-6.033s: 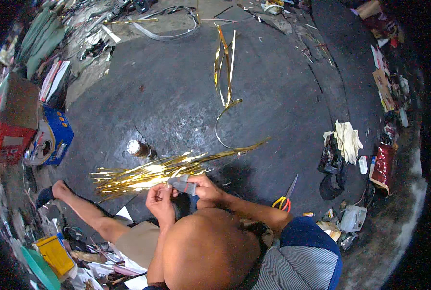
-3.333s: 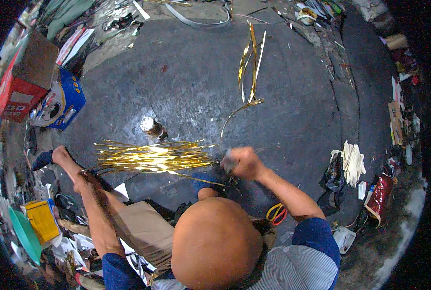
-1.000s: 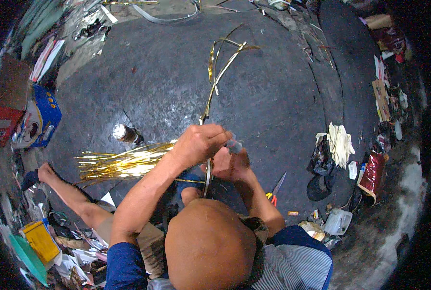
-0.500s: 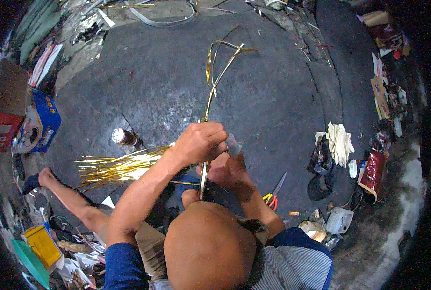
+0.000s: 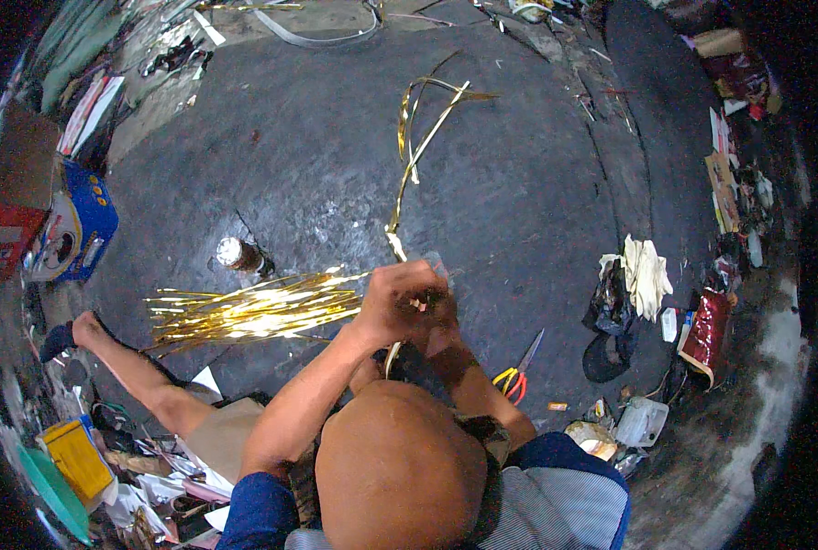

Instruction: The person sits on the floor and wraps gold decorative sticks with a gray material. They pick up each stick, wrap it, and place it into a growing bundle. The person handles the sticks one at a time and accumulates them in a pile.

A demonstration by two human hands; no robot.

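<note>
My left hand is closed round a bunch of flat shiny gold strips. Their long end runs away from me over the dark floor and folds into a loop. A short tail of the strips shows below my hands. My right hand presses against the left from the right side; its fingers are curled and mostly hidden. A clear, see-through scrap sticks up by the knuckles, too blurred to name. To the left lies a loose pile of gold strips.
A white-topped brown cylinder stands beyond the pile. Scissors with red and yellow handles lie right of my right forearm. Farther right are pale gloves and a black plastic bag. A blue box stands at the left.
My left hand has moved down the strips toward me and now meets my right hand. More of the strips shows beyond the hands, including a pale bend.
</note>
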